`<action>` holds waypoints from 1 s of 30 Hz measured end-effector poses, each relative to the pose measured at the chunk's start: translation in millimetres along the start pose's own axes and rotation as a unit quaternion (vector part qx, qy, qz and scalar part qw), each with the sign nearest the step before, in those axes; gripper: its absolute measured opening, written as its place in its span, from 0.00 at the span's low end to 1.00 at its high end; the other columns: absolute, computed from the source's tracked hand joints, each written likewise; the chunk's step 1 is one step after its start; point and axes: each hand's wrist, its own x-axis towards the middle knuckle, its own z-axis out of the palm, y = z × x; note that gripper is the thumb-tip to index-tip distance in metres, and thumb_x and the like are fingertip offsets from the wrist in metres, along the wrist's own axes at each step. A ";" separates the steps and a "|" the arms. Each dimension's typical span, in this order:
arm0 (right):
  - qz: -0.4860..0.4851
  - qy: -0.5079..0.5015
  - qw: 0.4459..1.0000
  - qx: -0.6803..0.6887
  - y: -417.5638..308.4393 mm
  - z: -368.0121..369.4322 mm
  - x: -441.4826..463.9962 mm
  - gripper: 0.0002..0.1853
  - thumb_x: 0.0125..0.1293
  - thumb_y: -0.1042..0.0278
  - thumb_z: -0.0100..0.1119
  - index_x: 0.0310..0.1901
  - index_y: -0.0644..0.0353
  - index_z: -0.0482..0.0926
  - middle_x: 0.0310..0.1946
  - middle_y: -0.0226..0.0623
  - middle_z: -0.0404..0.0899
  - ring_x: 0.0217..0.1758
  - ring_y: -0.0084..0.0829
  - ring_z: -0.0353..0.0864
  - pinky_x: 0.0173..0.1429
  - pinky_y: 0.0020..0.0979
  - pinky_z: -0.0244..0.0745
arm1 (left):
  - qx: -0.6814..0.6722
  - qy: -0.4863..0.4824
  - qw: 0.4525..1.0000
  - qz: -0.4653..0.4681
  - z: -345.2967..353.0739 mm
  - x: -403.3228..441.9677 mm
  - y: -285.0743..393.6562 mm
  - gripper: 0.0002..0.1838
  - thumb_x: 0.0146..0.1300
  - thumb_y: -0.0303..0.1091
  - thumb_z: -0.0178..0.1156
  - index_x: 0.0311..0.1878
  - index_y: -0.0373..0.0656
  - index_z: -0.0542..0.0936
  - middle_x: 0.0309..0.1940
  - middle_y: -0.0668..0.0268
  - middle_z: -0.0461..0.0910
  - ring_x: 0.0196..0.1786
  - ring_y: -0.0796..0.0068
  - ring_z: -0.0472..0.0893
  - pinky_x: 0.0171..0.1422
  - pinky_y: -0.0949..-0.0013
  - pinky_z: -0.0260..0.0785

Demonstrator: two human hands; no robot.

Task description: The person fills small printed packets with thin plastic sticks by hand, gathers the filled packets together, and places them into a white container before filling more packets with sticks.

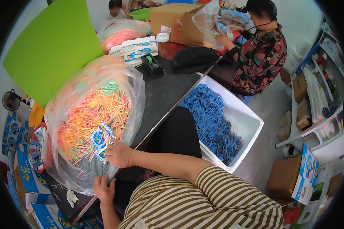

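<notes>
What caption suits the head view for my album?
Right hand holding a blue-and-white packet over a bag of colourful sticks, left hand at its edge.

White wall [304, 23], grey floor [262, 131]

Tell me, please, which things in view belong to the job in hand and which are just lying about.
Apparently in use:
packet, held by the right hand
clear bag, beside the left hand
coloured sticks in the bag
perhaps the white tub

Seemingly lying about:
tape dispenser
lidded jar
green bowl
</notes>
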 end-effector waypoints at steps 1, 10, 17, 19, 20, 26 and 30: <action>0.005 0.004 1.000 0.012 -0.9 -2.5 1.0 0.05 0.45 0.64 0.54 0.22 0.55 0.74 0.24 0.30 0.69 0.34 0.32 0.70 0.53 0.44 0.63 | -0.001 -0.008 1.000 -0.012 -0.7 -1.0 0.3 0.19 0.40 0.33 0.72 0.37 0.41 0.77 0.29 0.57 0.71 0.28 0.52 0.73 0.29 0.57 0.65; 0.048 0.002 0.998 0.051 0.2 5.3 -0.9 0.05 0.46 0.65 0.54 0.21 0.56 0.73 0.24 0.31 0.69 0.35 0.33 0.70 0.53 0.47 0.62 | 0.006 -0.041 0.999 -0.031 3.9 -3.3 -9.1 0.18 0.43 0.35 0.71 0.36 0.41 0.76 0.27 0.58 0.71 0.29 0.52 0.72 0.29 0.56 0.63; 0.071 -0.058 0.994 0.051 -1.8 4.2 -0.2 0.06 0.48 0.66 0.53 0.23 0.59 0.72 0.28 0.36 0.71 0.42 0.37 0.71 0.60 0.48 0.59 | -0.004 -0.081 0.995 -0.063 4.6 -8.4 -18.3 0.19 0.41 0.35 0.72 0.37 0.43 0.76 0.29 0.58 0.72 0.29 0.53 0.73 0.31 0.57 0.65; 0.081 -0.066 0.993 0.051 -2.5 2.4 1.7 0.06 0.48 0.67 0.53 0.23 0.59 0.73 0.29 0.37 0.71 0.43 0.38 0.71 0.60 0.49 0.58 | -0.009 -0.076 0.995 -0.061 7.0 -13.0 -23.8 0.19 0.41 0.36 0.72 0.37 0.44 0.77 0.28 0.59 0.72 0.28 0.54 0.73 0.30 0.58 0.65; 0.085 -0.065 0.993 0.053 -2.6 1.5 2.6 0.06 0.48 0.67 0.52 0.24 0.60 0.73 0.30 0.38 0.72 0.43 0.38 0.71 0.61 0.49 0.58 | 0.000 -0.070 0.996 -0.050 7.8 -13.9 -24.7 0.19 0.41 0.36 0.72 0.37 0.45 0.77 0.27 0.60 0.71 0.28 0.54 0.72 0.29 0.58 0.64; 0.101 -0.075 0.991 0.042 -2.5 0.4 6.1 0.05 0.49 0.68 0.52 0.25 0.60 0.73 0.32 0.39 0.72 0.45 0.37 0.71 0.61 0.49 0.59 | 0.012 -0.051 0.999 0.002 10.8 -11.2 -27.9 0.16 0.44 0.37 0.70 0.37 0.45 0.77 0.24 0.61 0.69 0.25 0.56 0.70 0.26 0.59 0.61; 0.104 -0.073 0.990 0.059 -4.1 -0.6 4.8 0.06 0.48 0.68 0.52 0.26 0.61 0.73 0.32 0.39 0.72 0.45 0.37 0.71 0.61 0.50 0.59 | 0.020 -0.042 0.999 0.015 8.5 -8.2 -21.0 0.15 0.46 0.36 0.67 0.37 0.44 0.77 0.23 0.60 0.68 0.25 0.55 0.69 0.26 0.58 0.59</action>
